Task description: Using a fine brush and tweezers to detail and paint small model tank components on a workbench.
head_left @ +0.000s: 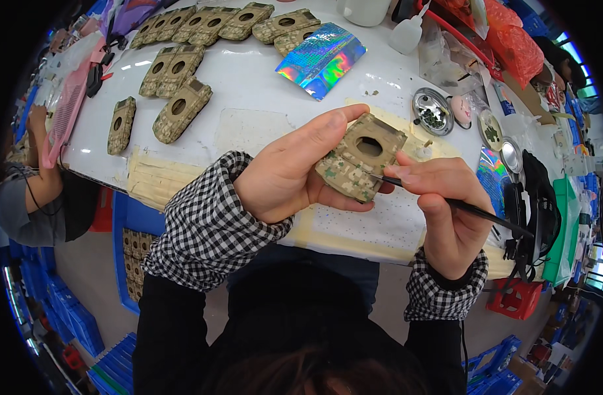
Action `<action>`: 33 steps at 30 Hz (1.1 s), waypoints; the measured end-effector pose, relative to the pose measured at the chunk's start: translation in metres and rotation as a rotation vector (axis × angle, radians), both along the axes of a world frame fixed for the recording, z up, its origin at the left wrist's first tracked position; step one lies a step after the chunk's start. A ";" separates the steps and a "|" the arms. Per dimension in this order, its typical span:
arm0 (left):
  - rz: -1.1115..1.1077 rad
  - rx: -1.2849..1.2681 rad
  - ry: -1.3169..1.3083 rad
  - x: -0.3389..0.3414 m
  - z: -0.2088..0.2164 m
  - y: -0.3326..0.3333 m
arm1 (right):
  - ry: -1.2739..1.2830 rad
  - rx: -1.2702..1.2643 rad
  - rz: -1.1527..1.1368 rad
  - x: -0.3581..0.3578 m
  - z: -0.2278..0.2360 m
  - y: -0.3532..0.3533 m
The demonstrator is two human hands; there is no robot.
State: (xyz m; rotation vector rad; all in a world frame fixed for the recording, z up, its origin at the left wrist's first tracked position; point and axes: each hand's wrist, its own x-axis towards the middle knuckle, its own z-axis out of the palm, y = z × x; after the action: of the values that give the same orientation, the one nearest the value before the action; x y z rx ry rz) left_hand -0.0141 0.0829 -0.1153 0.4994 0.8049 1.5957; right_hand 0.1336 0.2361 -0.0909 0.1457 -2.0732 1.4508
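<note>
In my left hand (295, 158) is a camouflage-patterned model tank hull (349, 164) with a round hole, tilted toward me. The fingers wrap its far edge and underside. My right hand (446, 197) pinches a slim black tool (476, 209) with a fine pale tip. Whether it is a brush or tweezers I cannot make out. The tip touches, or hovers just over, the hull's patterned surface beside the hole. Beneath both hands lies a white dotted sheet (341, 227) with yellowish tape along its edges.
Similar hulls (183, 110) stand in rows at the back left, near a shiny holographic pouch (321, 59). Right of my hands are a round metal dish (433, 112) with dark bits, a squeeze bottle (407, 34) and a green tray (561, 227). A co-worker's arm (41, 178) shows at left.
</note>
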 end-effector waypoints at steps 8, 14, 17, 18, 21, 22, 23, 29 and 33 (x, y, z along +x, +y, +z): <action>0.004 0.004 0.003 0.000 0.000 0.000 | 0.000 0.002 0.001 0.000 -0.001 0.001; 0.001 0.007 -0.002 0.001 -0.001 0.000 | 0.001 -0.010 0.000 0.000 -0.001 0.000; 0.012 -0.024 -0.001 0.002 0.004 0.001 | 0.007 -0.032 0.012 0.000 -0.001 0.001; 0.002 -0.012 -0.001 0.002 0.003 0.000 | 0.009 -0.062 0.020 0.000 -0.001 0.001; -0.012 0.015 -0.003 0.001 0.000 0.001 | 0.036 -0.126 0.018 0.001 -0.002 0.000; -0.007 0.016 -0.003 0.001 0.000 0.001 | 0.048 -0.142 0.013 0.001 -0.004 0.001; -0.002 0.017 -0.003 0.001 0.000 0.001 | 0.056 -0.096 -0.008 0.002 -0.005 0.002; 0.081 0.040 0.112 0.003 0.000 0.002 | 0.168 -0.144 -0.070 0.005 -0.006 0.006; 0.082 0.070 0.167 0.004 -0.006 0.001 | 0.197 -0.097 -0.127 0.009 -0.009 0.007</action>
State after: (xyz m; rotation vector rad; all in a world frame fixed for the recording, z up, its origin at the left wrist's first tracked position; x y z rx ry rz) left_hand -0.0103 0.0844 -0.1215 0.6642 0.9074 1.6781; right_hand 0.1423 0.2433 -0.1002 0.1115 -1.8182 1.3981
